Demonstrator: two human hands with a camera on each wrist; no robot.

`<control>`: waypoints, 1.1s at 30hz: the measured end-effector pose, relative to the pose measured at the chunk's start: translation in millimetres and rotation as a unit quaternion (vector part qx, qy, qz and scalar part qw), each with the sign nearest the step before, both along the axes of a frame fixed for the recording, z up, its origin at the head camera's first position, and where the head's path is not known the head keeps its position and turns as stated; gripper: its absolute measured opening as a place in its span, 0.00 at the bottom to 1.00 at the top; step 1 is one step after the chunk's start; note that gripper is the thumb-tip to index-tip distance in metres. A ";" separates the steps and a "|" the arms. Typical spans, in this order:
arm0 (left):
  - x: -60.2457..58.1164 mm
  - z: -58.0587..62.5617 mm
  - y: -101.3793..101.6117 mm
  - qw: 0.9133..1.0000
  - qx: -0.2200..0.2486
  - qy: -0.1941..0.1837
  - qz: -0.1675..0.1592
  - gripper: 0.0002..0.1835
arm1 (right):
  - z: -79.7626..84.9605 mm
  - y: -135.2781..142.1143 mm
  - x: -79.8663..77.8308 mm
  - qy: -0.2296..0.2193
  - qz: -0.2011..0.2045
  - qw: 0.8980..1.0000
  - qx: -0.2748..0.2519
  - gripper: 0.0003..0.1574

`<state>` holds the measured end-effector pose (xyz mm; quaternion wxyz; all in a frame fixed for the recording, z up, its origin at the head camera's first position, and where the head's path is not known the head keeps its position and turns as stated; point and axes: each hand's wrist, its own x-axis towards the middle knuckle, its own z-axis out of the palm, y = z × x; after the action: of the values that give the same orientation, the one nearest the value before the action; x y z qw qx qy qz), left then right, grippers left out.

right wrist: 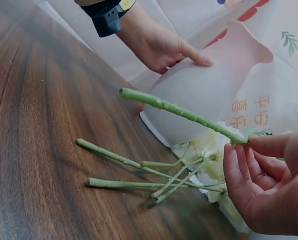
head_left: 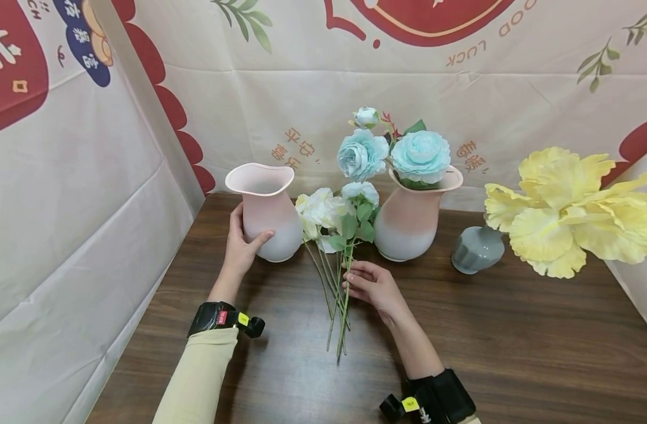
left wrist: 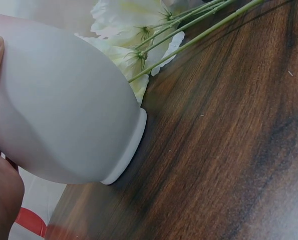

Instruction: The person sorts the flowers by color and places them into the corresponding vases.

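On the left, my left hand holds a pink-and-white vase, thumb on its near side and fingers round its outer side. The vase stands upright with its wide mouth facing up, and nothing shows in it. My right hand pinches the green stem of a light blue artificial flower between thumb and fingertips. Its bloom and leaves point away from me, the stem's cut end towards me. Beneath it, white artificial flowers lie on the table beside the vase, their stems spread towards me.
A second pink-and-white vase holds light blue flowers. Farther right stands a small grey-blue vase with a large yellow flower leaning out over the table's right side. Printed cloth hangs behind the wooden table.
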<state>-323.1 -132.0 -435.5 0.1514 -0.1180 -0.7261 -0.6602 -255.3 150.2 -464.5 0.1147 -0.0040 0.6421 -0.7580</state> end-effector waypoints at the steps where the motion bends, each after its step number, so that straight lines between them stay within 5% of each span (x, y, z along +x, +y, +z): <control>1: 0.1 0.1 0.0 1.000 0.000 -0.001 0.000 0.43 | 1.1 -0.2 0.4 0.003 -0.001 1.000 0.002 0.23; 23: 0.3 0.2 -0.2 1.000 -0.001 -0.004 -0.001 0.43 | 14.8 -5.2 7.2 0.091 0.013 0.995 0.048 0.20; 33: -0.7 -0.5 -0.6 1.000 -0.001 -0.002 -0.001 0.43 | 19.7 -8.3 10.1 0.145 0.036 0.983 0.102 0.17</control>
<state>-323.7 -132.7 -436.0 0.1493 -0.1178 -0.7270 -0.6598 -245.2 141.9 -444.8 0.0476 -0.1255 0.7256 -0.6749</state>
